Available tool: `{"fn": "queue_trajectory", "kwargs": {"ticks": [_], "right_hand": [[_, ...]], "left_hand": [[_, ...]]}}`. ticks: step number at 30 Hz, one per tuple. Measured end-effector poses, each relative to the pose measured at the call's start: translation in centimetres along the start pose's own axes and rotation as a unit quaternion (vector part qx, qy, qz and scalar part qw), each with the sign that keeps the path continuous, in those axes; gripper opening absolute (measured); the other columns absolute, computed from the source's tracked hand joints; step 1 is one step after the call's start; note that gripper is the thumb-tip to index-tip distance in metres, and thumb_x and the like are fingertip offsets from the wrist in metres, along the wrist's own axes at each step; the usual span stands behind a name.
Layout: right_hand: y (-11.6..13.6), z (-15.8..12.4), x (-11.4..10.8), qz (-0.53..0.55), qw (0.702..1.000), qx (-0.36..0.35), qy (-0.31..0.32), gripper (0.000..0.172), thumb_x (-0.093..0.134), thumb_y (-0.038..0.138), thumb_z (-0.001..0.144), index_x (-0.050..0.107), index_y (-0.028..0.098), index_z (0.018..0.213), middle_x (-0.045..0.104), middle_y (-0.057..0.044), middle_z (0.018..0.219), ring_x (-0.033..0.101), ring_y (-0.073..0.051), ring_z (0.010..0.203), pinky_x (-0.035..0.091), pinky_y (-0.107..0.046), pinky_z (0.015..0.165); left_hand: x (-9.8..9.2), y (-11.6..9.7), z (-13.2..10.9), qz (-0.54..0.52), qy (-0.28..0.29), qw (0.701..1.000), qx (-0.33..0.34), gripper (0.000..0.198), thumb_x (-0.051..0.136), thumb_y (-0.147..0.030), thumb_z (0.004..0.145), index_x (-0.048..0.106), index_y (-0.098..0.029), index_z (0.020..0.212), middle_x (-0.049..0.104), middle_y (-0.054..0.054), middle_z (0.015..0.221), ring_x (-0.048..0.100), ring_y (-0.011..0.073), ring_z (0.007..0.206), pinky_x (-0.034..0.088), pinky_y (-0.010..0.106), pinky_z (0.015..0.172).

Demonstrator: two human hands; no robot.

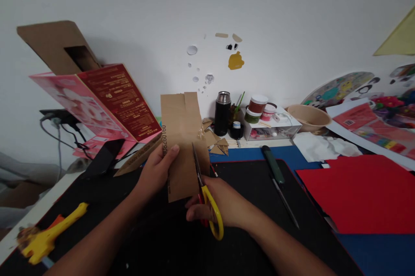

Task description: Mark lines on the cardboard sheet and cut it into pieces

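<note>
Left hand (158,168): the left edge of the cardboard piece (181,138) is gripped, with the thumb pressed flat on its front face; the other fingers are mostly hidden behind it.
Right hand (223,202): the scissors (207,194) are grasped by the handles, the fingers curled around the yellow and red loops; which finger sits in which loop cannot be told.
Scissor blades: one blade is seen pointing up and away from the right fingers, laid over the cardboard's front; the other is hidden, so their spread cannot be told.
Cardboard piece: it is held up between the two hands, tilted slightly, above the black mat (240,181); printed digits are seen along the edge just above the left thumb.
Left of the left fingers: a phone (105,157) is seen, with a pink and red box (119,99) above and beyond it; a yellow object (53,239) lies nearer the wearer.
Beyond the right fingers: cardboard scraps (220,146) are scattered near a black flask (222,114).
Right of the right fingers: a green-handled cutter (274,166) is laid on the mat, and farther out a red sheet (359,194) is spread.
</note>
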State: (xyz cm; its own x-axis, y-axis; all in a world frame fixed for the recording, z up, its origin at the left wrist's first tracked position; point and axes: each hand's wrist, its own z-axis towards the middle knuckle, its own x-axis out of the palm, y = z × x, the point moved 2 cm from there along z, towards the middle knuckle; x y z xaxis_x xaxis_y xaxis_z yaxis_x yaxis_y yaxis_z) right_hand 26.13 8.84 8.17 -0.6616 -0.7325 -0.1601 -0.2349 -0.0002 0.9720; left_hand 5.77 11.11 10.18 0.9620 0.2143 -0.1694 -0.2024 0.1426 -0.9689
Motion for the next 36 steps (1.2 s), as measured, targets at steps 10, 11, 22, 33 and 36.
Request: {"fn": "queue_trajectory", "kwargs": {"ticks": [10,11,22,33,36], "right_hand": [[0.1,-0.2,-0.2,-0.036,0.998,-0.048,-0.019,0.063,0.071,0.078,0.088,0.067,0.019,0.109,0.074,-0.004,0.085,0.070,-0.020,0.070,0.051,-0.025,0.060],[0.1,-0.2,-0.1,-0.033,0.998,-0.040,-0.026,0.063,0.069,0.078,0.090,0.067,0.018,0.109,0.074,-0.004,0.081,0.071,-0.020,0.067,0.051,-0.024,0.058],[-0.4,0.4,0.6,-0.046,0.995,-0.010,-0.090,0.056,0.058,0.072,0.100,0.063,0.019,0.085,0.071,-0.003,0.070,0.069,-0.017,0.056,0.050,-0.023,0.052],[-1.3,0.7,0.7,-0.079,0.989,-0.022,-0.126,0.055,0.051,0.070,0.104,0.062,0.020,0.084,0.068,-0.002,0.061,0.068,-0.017,0.051,0.048,-0.023,0.049],[-1.3,0.7,0.8,-0.092,0.987,-0.010,-0.129,0.055,0.049,0.067,0.106,0.060,0.020,0.081,0.065,-0.001,0.058,0.066,-0.016,0.048,0.047,-0.023,0.048]], "left_hand": [[0.4,-0.1,-0.4,-0.005,0.005,1.000,-0.014,0.057,0.073,-0.069,0.085,0.077,-0.020,0.112,0.081,0.008,0.092,0.075,0.0319,0.091,0.061,0.041,0.082],[0.5,-0.2,-0.5,-0.009,0.006,1.000,-0.018,0.057,0.073,-0.069,0.085,0.076,-0.019,0.113,0.081,0.009,0.092,0.076,0.0324,0.092,0.062,0.042,0.082],[0.7,-0.7,-1.1,0.012,0.012,1.000,0.005,0.052,0.070,-0.064,0.091,0.074,-0.019,0.118,0.081,0.011,0.107,0.071,0.0374,0.121,0.058,0.047,0.098],[1.6,-0.3,-1.6,-0.026,-0.007,0.999,-0.023,0.066,0.072,-0.073,0.084,0.074,-0.017,0.119,0.081,0.015,0.113,0.075,0.0394,0.112,0.061,0.049,0.096],[1.7,-0.4,-1.7,-0.011,-0.005,1.000,-0.022,0.068,0.070,-0.075,0.084,0.075,-0.016,0.117,0.080,0.016,0.116,0.074,0.0396,0.113,0.060,0.051,0.100]]}}
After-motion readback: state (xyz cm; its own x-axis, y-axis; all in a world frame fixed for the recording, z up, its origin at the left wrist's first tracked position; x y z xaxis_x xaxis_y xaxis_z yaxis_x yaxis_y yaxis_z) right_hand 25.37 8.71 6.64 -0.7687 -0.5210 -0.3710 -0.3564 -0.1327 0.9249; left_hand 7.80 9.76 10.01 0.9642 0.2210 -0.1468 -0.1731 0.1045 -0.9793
